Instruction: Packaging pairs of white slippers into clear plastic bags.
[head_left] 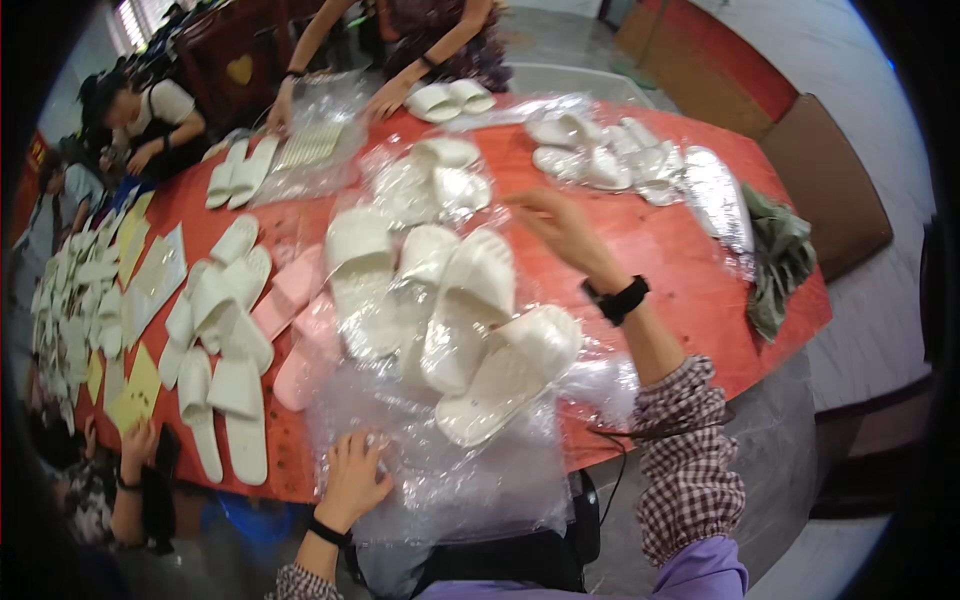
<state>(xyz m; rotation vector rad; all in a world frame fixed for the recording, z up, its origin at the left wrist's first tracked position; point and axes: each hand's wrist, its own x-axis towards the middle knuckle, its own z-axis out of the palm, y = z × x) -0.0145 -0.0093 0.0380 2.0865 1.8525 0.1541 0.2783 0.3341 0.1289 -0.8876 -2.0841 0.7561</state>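
Slippers (480, 330) lay heaped on red table (690, 270), long axes running away from person. Left hand (352, 478) pressed plastic wrap (460, 480) just below heap, fingers spread. Right hand (562, 228) hovered beyond heap, empty, fingers loosely apart.
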